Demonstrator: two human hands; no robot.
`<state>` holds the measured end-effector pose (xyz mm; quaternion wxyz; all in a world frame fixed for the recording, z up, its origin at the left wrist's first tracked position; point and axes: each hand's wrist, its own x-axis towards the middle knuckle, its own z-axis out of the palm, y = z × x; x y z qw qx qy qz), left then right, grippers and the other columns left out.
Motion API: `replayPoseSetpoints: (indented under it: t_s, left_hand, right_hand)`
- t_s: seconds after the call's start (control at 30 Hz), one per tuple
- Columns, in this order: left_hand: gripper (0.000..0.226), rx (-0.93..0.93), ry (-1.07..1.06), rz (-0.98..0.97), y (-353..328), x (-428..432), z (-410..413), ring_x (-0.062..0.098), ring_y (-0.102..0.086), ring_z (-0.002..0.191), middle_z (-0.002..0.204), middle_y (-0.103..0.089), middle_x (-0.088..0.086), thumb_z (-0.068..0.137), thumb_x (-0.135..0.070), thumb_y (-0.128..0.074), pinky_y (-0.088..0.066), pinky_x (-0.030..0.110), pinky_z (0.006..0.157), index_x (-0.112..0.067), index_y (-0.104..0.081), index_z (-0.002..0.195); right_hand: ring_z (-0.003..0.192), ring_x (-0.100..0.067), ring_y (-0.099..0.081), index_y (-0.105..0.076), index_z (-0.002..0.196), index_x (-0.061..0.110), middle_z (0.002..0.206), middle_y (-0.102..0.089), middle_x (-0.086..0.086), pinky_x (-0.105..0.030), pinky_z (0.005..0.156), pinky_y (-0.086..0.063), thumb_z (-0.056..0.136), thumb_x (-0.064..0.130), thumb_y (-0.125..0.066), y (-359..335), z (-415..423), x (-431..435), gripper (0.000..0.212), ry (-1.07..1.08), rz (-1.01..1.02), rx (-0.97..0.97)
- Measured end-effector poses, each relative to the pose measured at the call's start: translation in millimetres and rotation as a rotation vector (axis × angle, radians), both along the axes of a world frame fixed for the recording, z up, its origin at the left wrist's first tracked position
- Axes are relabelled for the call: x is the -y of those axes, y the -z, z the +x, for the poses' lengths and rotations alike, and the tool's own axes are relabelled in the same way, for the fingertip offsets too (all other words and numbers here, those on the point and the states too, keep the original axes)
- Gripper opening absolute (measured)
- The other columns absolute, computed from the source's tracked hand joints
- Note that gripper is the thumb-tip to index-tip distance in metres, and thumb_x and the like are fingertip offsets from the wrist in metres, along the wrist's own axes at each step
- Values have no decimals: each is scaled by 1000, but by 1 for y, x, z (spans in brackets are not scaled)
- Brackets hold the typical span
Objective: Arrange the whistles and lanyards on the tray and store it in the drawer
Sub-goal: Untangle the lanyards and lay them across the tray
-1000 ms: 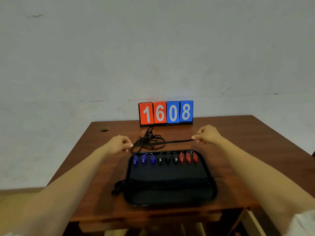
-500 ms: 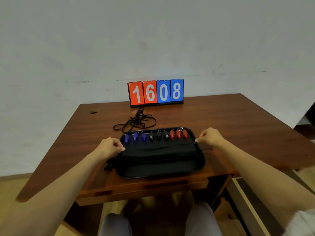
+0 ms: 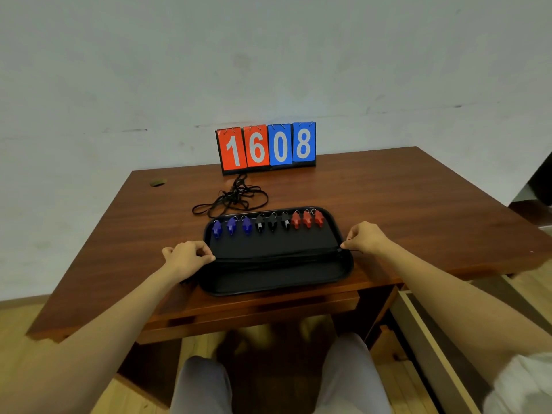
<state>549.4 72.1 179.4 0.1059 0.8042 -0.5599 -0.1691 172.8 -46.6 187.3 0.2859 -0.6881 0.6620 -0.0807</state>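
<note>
Pale wall (image 3: 268, 55) stands behind a brown wooden table (image 3: 388, 204), and red and blue number cards (image 3: 265, 146) that read 1608 stand at the table's 12 o'clock edge. Close to the person lies a black tray (image 3: 268, 289). Nine whistles (image 3: 272, 222) sit in a neat row along the tray's 12 o'clock side: three blue, then three black, then three red. They go by colour, so the tray looks tidy. Each one has a small ring on top. The left hand (image 3: 186, 258) is at the tray's 9 o'clock side and the right hand (image 3: 366, 237) is at its 3 o'clock side. Each hand pinches one end of a thin black lanyard (image 3: 277, 255) with curled fingers. The hands pull it straight so that it lies flat across the tray, below the whistles. It is black on black, so I cannot tell how many strings already lie there. A messy pile of lanyards (image 3: 233, 200) waits on the table at 11 o'clock from the tray, just past its rim and near the number cards. I think those strings come next, one by one. At 4 o'clock from the tray, under the table, a pale wooden drawer (image 3: 424, 333) looks pulled out. I think it is ready for the tray once all the strings are on it.
</note>
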Motion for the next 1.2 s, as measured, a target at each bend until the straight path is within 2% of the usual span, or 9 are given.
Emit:
replayPoseSetpoints:
  t_s: [0.17,0.3,0.4,0.47,0.63,0.77,0.87,1.03,1.2]
  left_hand:
    - [14,45,-10,-30,7,-2,-7,21,-47,113,96,-62,-8,86,-42,-61,-22,41,97,-33,-62,76]
    - [13,123,-41,-49,10,-4,-13,27,-37,117,103,-50,-4,82,-47,-64,-23,43,99,-34,-64,79]
    - [15,128,-10,-144,13,-4,-18,26,-34,118,109,-47,-4,81,-48,-64,-21,43,100,-34,-62,85]
    - [16,134,31,-191,14,-2,-24,24,-32,120,112,-47,-4,82,-48,-63,-19,42,101,-33,-62,89]
    - [16,119,128,-199,13,17,-45,21,-32,125,120,-49,-4,86,-44,-60,-17,41,102,-32,-63,96]
    - [15,91,143,-209,0,48,-51,22,-33,124,124,-49,-3,88,-41,-58,-18,40,101,-31,-63,99]
    - [19,111,133,-191,-13,78,-46,23,-37,124,123,-50,-1,89,-40,-56,-21,41,102,-29,-62,104]
    - [21,36,78,-170,-31,129,-13,24,-51,112,113,-57,3,93,-36,-51,-29,45,102,-22,-62,103]
    - [18,-57,16,-111,-27,184,32,28,-55,107,118,-58,7,94,-27,-51,-47,44,92,-17,-62,105]
  right_hand:
    - [86,-24,-62,-61,69,11,84,-67,-8,-35,76,-52,80,20,-75,9,0,0,19,18,-23,5]
    - [86,-24,-60,-57,75,15,92,-63,-7,-37,75,-52,77,20,-76,12,0,-1,19,5,-93,2]
    - [104,-27,-51,-58,84,21,106,-54,-5,-39,85,-47,79,29,-71,8,6,-4,17,-94,-239,-154]
    - [109,-27,-47,-58,89,22,103,-50,-2,-39,89,-43,82,33,-68,4,16,-5,16,-192,-286,-204]
    - [101,-19,-46,-61,95,16,102,-57,-1,-34,88,-44,83,30,-69,-6,57,-2,20,-390,-253,-95]
    - [88,-19,-54,-57,83,19,91,-59,1,-31,80,-44,84,26,-68,-24,107,14,13,-502,-247,-11]
    - [89,-16,-55,-62,101,13,95,-57,2,-28,79,-45,87,25,-64,-37,146,36,19,-552,-231,43]
    - [98,-18,-57,-60,108,13,111,-62,-5,-32,87,-48,94,20,-53,-45,200,93,18,-510,-241,43]
    - [107,-25,-56,-57,116,10,120,-60,-10,-33,87,-45,97,14,-42,-33,230,162,24,-402,-227,40]
